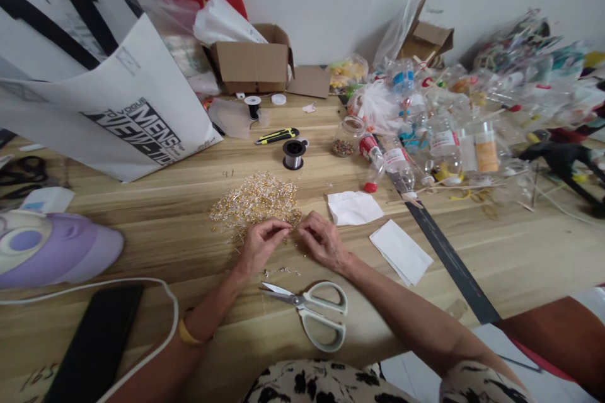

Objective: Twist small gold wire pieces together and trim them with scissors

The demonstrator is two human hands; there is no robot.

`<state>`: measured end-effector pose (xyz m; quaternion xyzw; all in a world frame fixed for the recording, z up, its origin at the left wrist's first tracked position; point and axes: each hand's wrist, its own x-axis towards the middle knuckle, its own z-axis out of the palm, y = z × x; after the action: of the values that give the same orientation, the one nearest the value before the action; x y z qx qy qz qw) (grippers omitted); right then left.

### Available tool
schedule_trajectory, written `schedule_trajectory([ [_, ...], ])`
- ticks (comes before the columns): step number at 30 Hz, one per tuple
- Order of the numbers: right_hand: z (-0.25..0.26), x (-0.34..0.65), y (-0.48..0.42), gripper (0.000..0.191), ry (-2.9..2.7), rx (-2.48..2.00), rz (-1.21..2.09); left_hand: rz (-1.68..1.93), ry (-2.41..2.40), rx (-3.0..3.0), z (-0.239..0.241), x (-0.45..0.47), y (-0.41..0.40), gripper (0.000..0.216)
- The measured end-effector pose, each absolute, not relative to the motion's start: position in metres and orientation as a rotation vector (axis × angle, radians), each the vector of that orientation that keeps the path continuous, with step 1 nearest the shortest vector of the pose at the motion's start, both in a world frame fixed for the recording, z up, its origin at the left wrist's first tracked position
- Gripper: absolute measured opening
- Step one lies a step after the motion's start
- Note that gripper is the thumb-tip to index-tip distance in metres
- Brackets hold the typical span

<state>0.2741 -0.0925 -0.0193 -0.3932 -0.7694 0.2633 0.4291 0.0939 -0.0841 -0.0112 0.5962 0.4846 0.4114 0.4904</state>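
Observation:
My left hand [265,241] and my right hand [322,242] are close together at the front edge of a heap of small gold and silver beads [255,201]. Thumb and forefinger are pinched together on each hand. Whatever lies between the fingertips is too small to make out. Just below my hands is a short row of beaded bits [282,271] on the wood. Open-bladed scissors [302,306] with pale handles lie nearer to me. Behind the heap stands a spool of thin wire or thread [293,155].
Two folded white papers [401,252] lie to the right, near plastic bottles [444,145] and a bead jar [348,136]. A yellow-black utility knife [276,136], cardboard box [253,63] and white bag [118,101] are behind. A phone [97,343] and cable are left; another person's limb shows right.

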Motion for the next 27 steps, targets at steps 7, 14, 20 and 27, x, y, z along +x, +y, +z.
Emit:
schedule_trajectory([
  [7,-0.0193,0.2745,-0.0914,0.017,-1.908,-0.974,0.698,1.001,1.188,1.448,-0.0129,0.094,-0.0835,0.012],
  [14,-0.0186,0.2744,-0.0915,0.017,-1.888,-0.971,0.717,1.005,1.177,1.424,-0.0142,0.0933,-0.0833,0.013],
  [20,-0.0191,0.2743,-0.0903,0.017,-1.874,-0.96,0.754,0.989,1.148,1.423,-0.0132,0.0927,-0.0829,0.014],
  [27,-0.0193,0.2741,-0.0896,0.018,-1.861,-0.937,0.823,0.981,1.143,1.374,-0.0128,0.0944,-0.0834,0.014],
])
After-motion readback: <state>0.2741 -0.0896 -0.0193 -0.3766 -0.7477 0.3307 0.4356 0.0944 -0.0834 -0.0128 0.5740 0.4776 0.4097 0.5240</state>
